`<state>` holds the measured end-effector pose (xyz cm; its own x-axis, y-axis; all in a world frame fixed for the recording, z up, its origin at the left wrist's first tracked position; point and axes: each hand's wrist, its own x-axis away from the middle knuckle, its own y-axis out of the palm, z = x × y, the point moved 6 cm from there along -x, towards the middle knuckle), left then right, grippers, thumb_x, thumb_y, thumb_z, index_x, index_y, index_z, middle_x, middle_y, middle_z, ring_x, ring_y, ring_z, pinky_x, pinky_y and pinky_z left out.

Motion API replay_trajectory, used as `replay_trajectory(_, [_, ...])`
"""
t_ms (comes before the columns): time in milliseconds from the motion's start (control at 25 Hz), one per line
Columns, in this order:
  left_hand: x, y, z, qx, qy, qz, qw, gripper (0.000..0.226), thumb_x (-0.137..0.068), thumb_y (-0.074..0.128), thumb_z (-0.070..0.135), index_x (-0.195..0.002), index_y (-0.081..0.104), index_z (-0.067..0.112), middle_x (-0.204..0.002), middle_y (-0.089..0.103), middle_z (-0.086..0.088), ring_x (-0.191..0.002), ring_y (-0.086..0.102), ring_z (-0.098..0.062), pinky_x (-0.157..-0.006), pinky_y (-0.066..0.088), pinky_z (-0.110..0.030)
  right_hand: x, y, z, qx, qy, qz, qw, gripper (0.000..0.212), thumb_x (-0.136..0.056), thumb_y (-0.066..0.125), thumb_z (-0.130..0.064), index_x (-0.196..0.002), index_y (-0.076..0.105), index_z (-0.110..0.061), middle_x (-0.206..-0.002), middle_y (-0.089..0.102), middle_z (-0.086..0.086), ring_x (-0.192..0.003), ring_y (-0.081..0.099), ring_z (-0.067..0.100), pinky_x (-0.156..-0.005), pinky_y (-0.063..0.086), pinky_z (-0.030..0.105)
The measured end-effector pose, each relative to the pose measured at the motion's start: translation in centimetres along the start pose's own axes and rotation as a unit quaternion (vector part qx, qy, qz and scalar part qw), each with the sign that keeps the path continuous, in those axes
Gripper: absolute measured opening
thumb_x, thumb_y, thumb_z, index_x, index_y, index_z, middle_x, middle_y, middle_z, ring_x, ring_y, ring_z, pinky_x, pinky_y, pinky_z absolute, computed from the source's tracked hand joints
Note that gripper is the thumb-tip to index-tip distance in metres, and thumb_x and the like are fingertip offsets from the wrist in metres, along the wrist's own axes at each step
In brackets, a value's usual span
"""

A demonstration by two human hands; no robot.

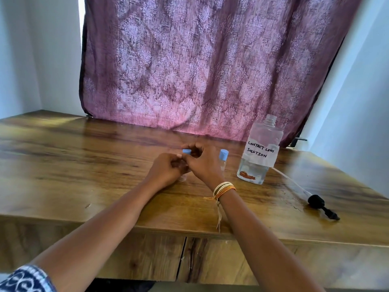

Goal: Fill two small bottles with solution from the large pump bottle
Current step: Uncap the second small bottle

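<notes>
A small clear bottle (pixel 183 177) stands on the wooden table (pixel 84 165); my left hand (pixel 166 170) grips its body, which is mostly hidden. My right hand (pixel 203 162) pinches its blue cap (pixel 186 152) at the top. A second small clear bottle (pixel 222 160) with a blue cap stands upright just right of my right hand. Further right is the large clear bottle (pixel 260 153) labelled "contact lens solution", its neck uncapped, with a little liquid at the bottom. Its black pump head (pixel 321 205), with a clear tube attached, lies on the table at the right.
A purple patterned curtain (pixel 210 64) hangs behind the table's far edge. White walls close in on both sides. The table's front edge runs across below my forearms.
</notes>
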<state>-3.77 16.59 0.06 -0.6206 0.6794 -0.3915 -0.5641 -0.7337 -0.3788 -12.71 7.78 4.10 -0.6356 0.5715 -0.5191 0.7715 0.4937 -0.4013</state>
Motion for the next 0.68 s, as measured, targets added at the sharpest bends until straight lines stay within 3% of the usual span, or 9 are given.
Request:
replay_trajectory(120, [-0.1,0.3,0.1,-0.007,0.003,-0.022,1.000,0.013,-0.074,0.078,0.025,-0.088,0.075,0.025,-0.082,0.076,0.004,-0.072,0.068,0.003,-0.063,0.048,-0.017,0.1,-0.4,0.0,-0.069,-0.005,-0.050,0.996,0.023,-0.080,0.071,0.004,-0.102,0.072,-0.002,-0.099,0.074,0.012,-0.091,0.069,0.015,-0.086,0.058,0.027])
replay_trajectory(240, [0.0,0.5,-0.1,0.013,-0.026,-0.014,0.999,0.017,-0.068,0.083,0.028,-0.083,0.076,0.022,-0.080,0.077,0.003,-0.073,0.071,-0.003,-0.063,0.049,-0.019,0.5,-0.5,0.3,-0.129,0.010,-0.079,0.988,0.029,-0.082,0.060,0.012,-0.107,0.070,0.000,-0.108,0.072,0.013,-0.096,0.067,0.016,-0.089,0.056,0.032])
replay_trajectory(440, [0.3,0.2,0.1,0.005,-0.008,-0.015,1.000,0.031,-0.059,0.087,0.032,-0.083,0.075,0.018,-0.075,0.075,0.002,-0.067,0.070,-0.005,-0.059,0.050,-0.018,1.1,-0.7,0.2,-0.172,0.021,-0.073,0.982,0.029,-0.080,0.074,-0.001,-0.108,0.070,-0.004,-0.095,0.072,0.010,-0.087,0.067,0.017,-0.077,0.057,0.022])
replay_trajectory(600, [0.3,0.4,0.0,0.010,-0.021,-0.017,1.000,0.034,-0.057,0.089,0.032,-0.084,0.074,0.016,-0.078,0.075,-0.001,-0.072,0.070,-0.011,-0.066,0.054,-0.027,1.3,-0.5,0.3,-0.244,0.048,-0.114,0.962,0.038,-0.086,0.056,0.012,-0.121,0.061,-0.003,-0.108,0.069,0.013,-0.094,0.067,0.018,-0.084,0.057,0.025])
replay_trajectory(680, [0.4,0.5,0.1,0.019,-0.020,-0.026,0.999,0.038,-0.057,0.088,0.032,-0.088,0.074,0.016,-0.079,0.075,-0.001,-0.074,0.071,-0.014,-0.069,0.056,-0.030,1.3,-0.4,0.3,-0.215,0.041,-0.114,0.969,0.040,-0.085,0.063,0.007,-0.123,0.061,-0.007,-0.107,0.067,0.009,-0.092,0.064,0.016,-0.087,0.055,0.030])
